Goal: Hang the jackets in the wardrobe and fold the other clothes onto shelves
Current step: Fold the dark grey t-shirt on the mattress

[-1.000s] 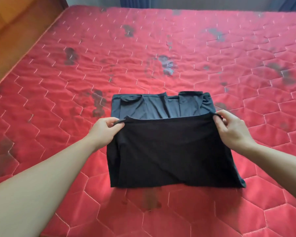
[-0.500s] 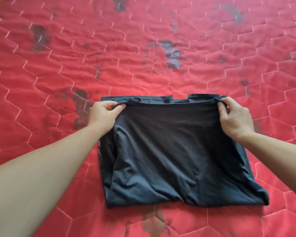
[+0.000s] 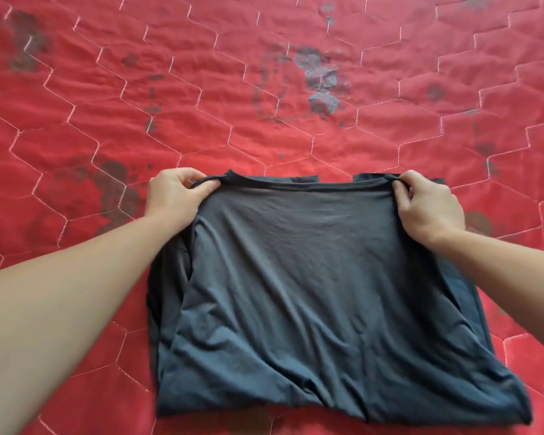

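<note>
Red quilt (image 3: pixel 264 89): garment (image 3: pixel 311 293) pinched between left hand (image 3: pixel 173 196) and right hand (image 3: pixel 427 205).

- A dark grey garment (image 3: pixel 311 296) lies folded on the red quilted mattress (image 3: pixel 201 89).
- The left hand (image 3: pixel 176 196) pinches the hem at its far left corner.
- The right hand (image 3: pixel 427 208) pinches the far right corner.
- Dark stains (image 3: pixel 319 80) mark the mattress beyond.

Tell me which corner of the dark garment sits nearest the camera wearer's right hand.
The far right corner: the right hand pinches it. The left hand pinches the far left corner; both near corners lie untouched on the red mattress.
</note>
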Available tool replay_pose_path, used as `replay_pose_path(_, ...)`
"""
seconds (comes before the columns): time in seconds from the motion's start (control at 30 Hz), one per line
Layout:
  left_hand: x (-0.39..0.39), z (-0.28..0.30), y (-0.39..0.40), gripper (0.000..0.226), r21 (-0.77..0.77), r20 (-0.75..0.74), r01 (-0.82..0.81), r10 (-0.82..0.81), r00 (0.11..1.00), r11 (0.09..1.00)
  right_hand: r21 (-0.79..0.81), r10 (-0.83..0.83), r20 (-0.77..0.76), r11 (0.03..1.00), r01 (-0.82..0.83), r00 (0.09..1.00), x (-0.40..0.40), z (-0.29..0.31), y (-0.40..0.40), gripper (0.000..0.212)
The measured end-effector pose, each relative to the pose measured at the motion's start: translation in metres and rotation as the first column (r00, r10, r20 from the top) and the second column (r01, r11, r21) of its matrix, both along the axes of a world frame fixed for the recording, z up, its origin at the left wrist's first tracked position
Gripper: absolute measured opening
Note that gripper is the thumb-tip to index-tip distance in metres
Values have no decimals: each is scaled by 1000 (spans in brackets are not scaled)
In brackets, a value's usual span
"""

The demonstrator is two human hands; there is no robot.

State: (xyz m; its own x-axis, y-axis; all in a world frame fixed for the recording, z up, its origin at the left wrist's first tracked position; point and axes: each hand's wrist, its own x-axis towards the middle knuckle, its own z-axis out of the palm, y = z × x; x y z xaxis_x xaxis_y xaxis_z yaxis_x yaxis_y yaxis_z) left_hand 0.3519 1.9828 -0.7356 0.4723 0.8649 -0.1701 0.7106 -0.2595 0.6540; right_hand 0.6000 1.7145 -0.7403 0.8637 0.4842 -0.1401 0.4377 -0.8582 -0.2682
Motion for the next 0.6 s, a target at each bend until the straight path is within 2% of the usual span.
replay_pose_path(0.27,4,-20,3,15,31,14,-76,76,997,997,23,-71,-9,997,71,997,6,-7,5,30)
replay_pose_path(0.4,-2,-16,2,18,132,59,-116,109,992,984,145,-114,-87,981,125,990,13,-2,0,32)
replay_pose_path(0.47,-9,-19,5,18,177,-37,-52,60,998,983,46,-59,-67,997,62,996,17,-3,-2,29)
replay_pose_path(0.53,-13,-22,6,18,169,-209,46,-10,978,985,-107,18,-51,994,-23,999,19,-2,-2,30)
replay_pose_path(0.6,-13,-21,7,18,165,-315,115,-58,947,980,-155,35,-42,987,-41,998,21,-1,2,30)
